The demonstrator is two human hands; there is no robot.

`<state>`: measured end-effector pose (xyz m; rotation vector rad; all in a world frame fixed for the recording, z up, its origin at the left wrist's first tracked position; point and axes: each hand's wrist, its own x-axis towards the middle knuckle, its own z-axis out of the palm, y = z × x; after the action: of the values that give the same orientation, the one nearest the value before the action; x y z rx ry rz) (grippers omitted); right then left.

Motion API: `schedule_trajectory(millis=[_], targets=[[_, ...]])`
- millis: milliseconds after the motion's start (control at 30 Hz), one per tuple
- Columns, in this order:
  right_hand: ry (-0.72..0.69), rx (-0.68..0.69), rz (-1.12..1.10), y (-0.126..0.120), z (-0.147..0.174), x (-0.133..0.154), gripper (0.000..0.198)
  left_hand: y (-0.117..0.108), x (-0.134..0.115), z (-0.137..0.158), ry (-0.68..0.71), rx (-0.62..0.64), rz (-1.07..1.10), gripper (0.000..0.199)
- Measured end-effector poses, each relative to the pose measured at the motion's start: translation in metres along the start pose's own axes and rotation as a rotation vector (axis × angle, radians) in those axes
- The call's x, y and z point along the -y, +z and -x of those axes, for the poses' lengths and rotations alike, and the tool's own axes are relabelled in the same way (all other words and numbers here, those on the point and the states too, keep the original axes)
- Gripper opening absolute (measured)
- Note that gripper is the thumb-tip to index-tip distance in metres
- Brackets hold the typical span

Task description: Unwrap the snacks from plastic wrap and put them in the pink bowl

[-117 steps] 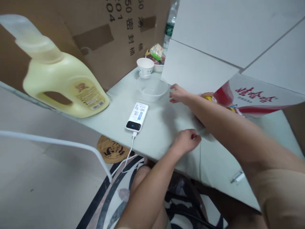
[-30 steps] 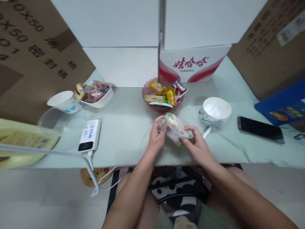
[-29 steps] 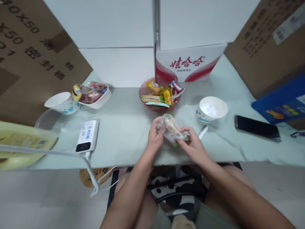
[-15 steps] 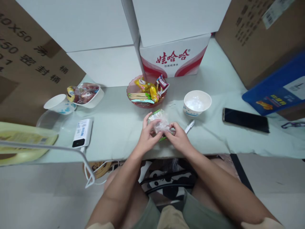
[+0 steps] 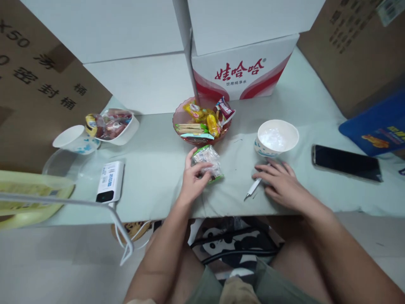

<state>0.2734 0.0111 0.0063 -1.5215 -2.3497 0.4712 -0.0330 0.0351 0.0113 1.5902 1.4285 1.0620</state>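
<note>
My left hand [image 5: 193, 179] is closed around the near left side of a small clear plastic packet [image 5: 211, 159] with green edges, which lies on the cloth; its contents I cannot make out. Fingers stretched out, my right hand [image 5: 280, 183] lies palm down over the rear end of a slim white pen-like tool [image 5: 253, 188]. The tool's pointed tip faces the table's front edge. Just beyond those fingers stands a white paper bowl [image 5: 260, 147] with crumpled clear plastic inside. A pink glass bowl [image 5: 177, 120] of wrapped snacks and thin sticks sits behind the packet.
On the left are a power bank [image 5: 110, 179] with a cable, a paper bowl [image 5: 74, 141], a white tub [image 5: 128, 133] of wrapped snacks and a yellow package [image 5: 38, 194]. A phone [image 5: 346, 163] lies at right. Boxes, including a red-and-white carton [image 5: 242, 78], wall off the back.
My right hand has let go of the packet and moved right, onto the pen-like tool. The packet stays with my left hand and now shows more of its top. The view has shifted slightly.
</note>
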Motion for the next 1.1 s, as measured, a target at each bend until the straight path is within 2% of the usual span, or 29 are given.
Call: schedule_trajectory(millis=[100,167,300,400,467,567,667,733,833,933,1000,1100], targets=[[0.008,-0.034,-0.009,0.001,-0.002,0.001,0.022,0.005,-0.003,-0.003,0.000,-0.016,0.009,0.025],[0.014,-0.087,-0.135,-0.004,-0.005,0.009,0.018,0.008,-0.005,-0.005,0.000,-0.028,0.019,0.029],[0.140,-0.119,-0.664,-0.012,-0.007,0.034,0.013,0.014,-0.005,-0.004,0.014,0.001,0.053,0.031],[0.248,-0.116,-1.039,-0.004,-0.007,0.051,0.009,0.021,-0.003,0.001,0.016,0.037,0.082,0.034],[0.270,-0.136,-1.165,0.006,-0.010,0.060,0.008,0.028,-0.001,0.005,0.029,0.052,0.136,0.036],[0.245,-0.174,-1.164,0.016,-0.019,0.069,0.016,0.041,-0.002,0.011,0.044,0.090,0.243,0.050],[0.270,-0.225,-0.974,0.016,-0.028,0.070,0.025,0.050,-0.008,0.016,0.020,0.122,0.269,0.067],[0.278,-0.275,-0.837,0.014,-0.034,0.068,0.033,0.051,-0.013,0.018,-0.027,0.134,0.283,0.075],[0.181,-0.315,-0.762,0.013,-0.040,0.063,0.046,0.047,-0.016,0.019,-0.145,0.161,0.373,0.088],[0.098,-0.272,-0.830,0.016,-0.042,0.062,0.032,0.039,-0.014,0.018,-0.218,0.205,0.475,0.102],[0.159,-0.265,-0.895,0.020,-0.043,0.062,0.024,0.033,-0.011,0.018,-0.234,0.253,0.515,0.111],[0.313,-0.363,-0.989,0.026,-0.046,0.062,0.028,0.028,-0.006,0.017,-0.267,0.352,0.558,0.123]])
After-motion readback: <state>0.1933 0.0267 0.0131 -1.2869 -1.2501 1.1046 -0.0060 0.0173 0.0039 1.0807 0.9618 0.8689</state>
